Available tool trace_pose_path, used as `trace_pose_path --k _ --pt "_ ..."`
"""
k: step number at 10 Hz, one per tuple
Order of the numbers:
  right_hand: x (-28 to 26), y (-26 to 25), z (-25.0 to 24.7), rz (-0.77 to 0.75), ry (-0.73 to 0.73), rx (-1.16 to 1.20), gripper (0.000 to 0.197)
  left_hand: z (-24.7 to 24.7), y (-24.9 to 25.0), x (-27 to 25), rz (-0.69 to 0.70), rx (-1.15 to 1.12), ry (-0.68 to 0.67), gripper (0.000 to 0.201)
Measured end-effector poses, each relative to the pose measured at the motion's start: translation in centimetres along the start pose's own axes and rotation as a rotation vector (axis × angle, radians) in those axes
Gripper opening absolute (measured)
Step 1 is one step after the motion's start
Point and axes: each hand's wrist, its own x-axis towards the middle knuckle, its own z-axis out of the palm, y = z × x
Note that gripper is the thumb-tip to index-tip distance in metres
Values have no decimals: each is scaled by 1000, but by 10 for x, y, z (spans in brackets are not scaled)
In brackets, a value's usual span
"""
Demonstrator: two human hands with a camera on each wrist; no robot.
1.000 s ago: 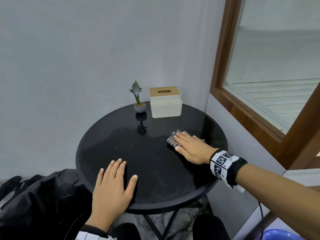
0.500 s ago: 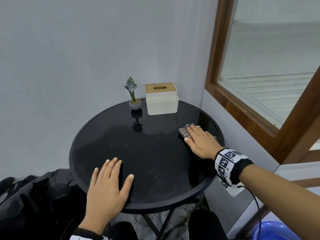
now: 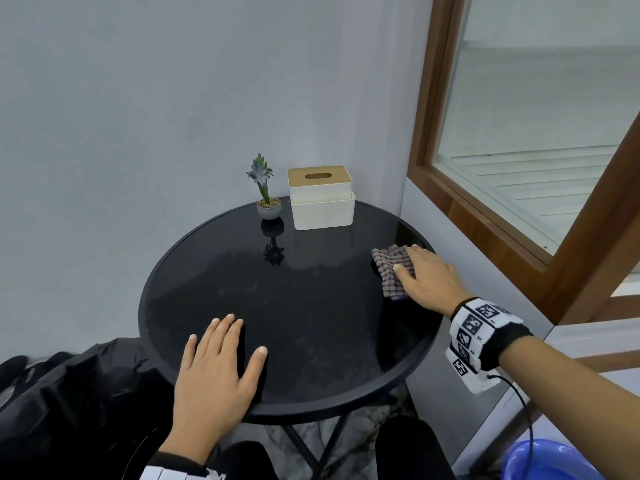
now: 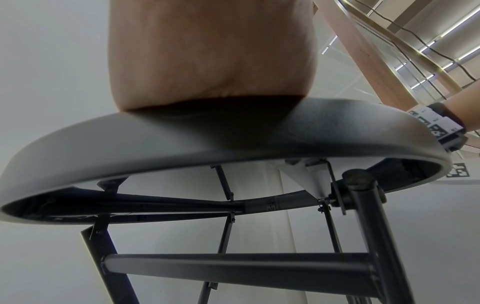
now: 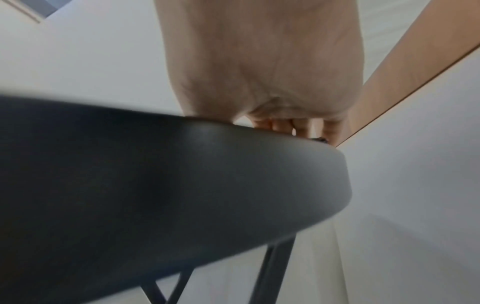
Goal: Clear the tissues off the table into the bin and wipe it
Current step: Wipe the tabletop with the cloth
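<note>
The left hand (image 3: 214,379) lies flat on the near edge of the round black table (image 3: 311,415), fingers straight, holding nothing. Farther back, at the right edge, the right hand (image 3: 427,280) presses flat on a checked cloth (image 3: 389,268). The cloth's long side runs from near to far. A tissue box (image 3: 322,199) and a little plant (image 3: 266,195) stand at the far edge.

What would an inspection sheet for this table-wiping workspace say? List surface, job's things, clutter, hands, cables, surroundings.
Surface: round black table, glossy, faint smears.
Job's things: checked cloth flat near the table's right edge; loose tissues nothing seen; black bin bag beside the table on the left.
Clutter: tissue box, small potted plant at the back.
Hands: right hand presses the cloth; left hand flat on the table.
Cables: black cable from the right wristband.
Surroundings: grey wall, wood-framed window, blue basin.
</note>
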Motion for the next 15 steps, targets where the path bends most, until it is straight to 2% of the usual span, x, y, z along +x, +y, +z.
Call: trace_pose_path --k 1,2,5,10,12,13,15 --pt "-13 -3 3 -113 -20 -44 66 1 0 0 -3 -4 0 85" --pt "-17 -4 5 -141 -81 -84 67 1 0 0 -1 -6 -3 86" --pt "-20 19 1 -67 -90 -93 70 -2 1 0 -4 -27 -4 87" --pt "-17 12 -3 -110 -104 -60 71 -9 2 7 -8 -116 -52 97" --pt "-16 7 -4 -110 -90 -71 71 -9 2 4 -6 -145 -42 90" --pt "-16 7 -5 -109 -94 -69 71 -11 2 5 -18 -196 -43 72" --pt "-13 6 -8 -107 -103 -29 71 -17 -1 9 -30 -315 -61 65"
